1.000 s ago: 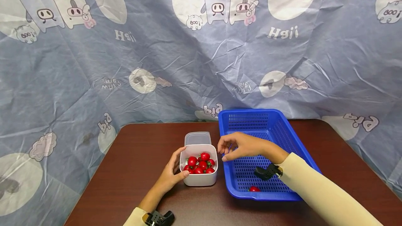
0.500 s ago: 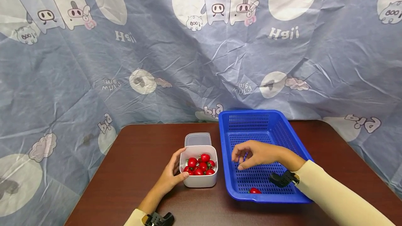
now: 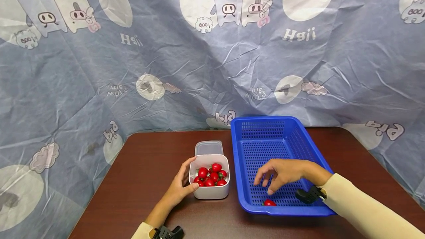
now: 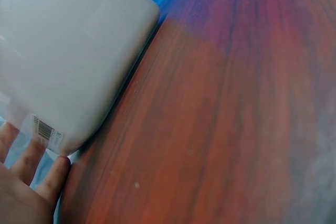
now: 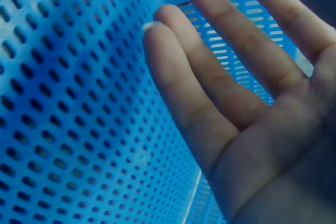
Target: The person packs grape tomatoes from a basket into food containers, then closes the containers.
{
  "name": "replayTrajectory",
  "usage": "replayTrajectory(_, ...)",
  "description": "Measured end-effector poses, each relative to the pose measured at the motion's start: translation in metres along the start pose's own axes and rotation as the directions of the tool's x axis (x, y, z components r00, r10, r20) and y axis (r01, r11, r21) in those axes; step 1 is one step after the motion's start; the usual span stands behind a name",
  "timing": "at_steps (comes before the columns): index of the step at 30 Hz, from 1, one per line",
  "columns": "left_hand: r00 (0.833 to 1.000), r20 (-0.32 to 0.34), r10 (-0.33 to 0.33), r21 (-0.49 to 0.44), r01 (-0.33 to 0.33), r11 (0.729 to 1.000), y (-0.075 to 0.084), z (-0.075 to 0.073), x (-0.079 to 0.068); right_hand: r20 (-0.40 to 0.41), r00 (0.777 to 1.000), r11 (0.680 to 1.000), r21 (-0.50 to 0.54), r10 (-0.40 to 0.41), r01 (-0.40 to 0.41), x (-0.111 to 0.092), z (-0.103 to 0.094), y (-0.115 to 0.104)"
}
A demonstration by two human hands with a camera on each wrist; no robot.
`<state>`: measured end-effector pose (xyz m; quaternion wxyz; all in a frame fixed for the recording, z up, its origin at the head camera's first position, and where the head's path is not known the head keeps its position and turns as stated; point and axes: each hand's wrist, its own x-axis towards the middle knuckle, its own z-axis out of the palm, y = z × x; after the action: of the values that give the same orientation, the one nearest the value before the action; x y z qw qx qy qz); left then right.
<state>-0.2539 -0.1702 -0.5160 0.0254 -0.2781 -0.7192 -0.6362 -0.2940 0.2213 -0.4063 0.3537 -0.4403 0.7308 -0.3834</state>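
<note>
My left hand (image 3: 179, 185) holds a white plastic container (image 3: 211, 194) at its left side, thumb at the near rim and fingers along the far left. In the left wrist view, fingertips (image 4: 55, 174) meet its wall beside a barcode label (image 4: 46, 130). Several red cherry tomatoes (image 3: 214, 176) lie in the container. Over the blue basket (image 3: 292, 211), my right hand (image 3: 287, 170) hovers palm down, fingers loosely bent and holding nothing. One cherry tomato (image 3: 269, 203) lies at the basket's near end, just below the thumb. The right wrist view shows the fingers (image 5: 184, 98) spread above perforated plastic.
A translucent lid (image 3: 209, 148) lies behind the container on the dark wooden table (image 3: 159, 154). The basket's raised walls stand right of the container with a narrow gap between. A printed blue-grey cloth (image 3: 199, 54) hangs behind the table.
My right hand has moved from beside the container, right and nearer, over the basket toward the single cherry tomato. The left hand and container have stayed in place.
</note>
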Motion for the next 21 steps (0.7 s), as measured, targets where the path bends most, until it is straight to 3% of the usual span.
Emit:
replayTrajectory(10, 1.000, -0.002, 0.003, -0.002, -0.003, 1.000, -0.001, -0.001, -0.001, 0.088, 0.990, 0.988, 0.100, 0.111, -0.120, -0.003, 0.004, 0.011)
replayTrajectory(21, 1.000, -0.005, -0.011, -0.008, 0.011, 1.000, 0.003, 0.001, -0.001, 0.149, 0.944, 0.934, 0.165, 0.294, -0.317, -0.005, 0.011, 0.018)
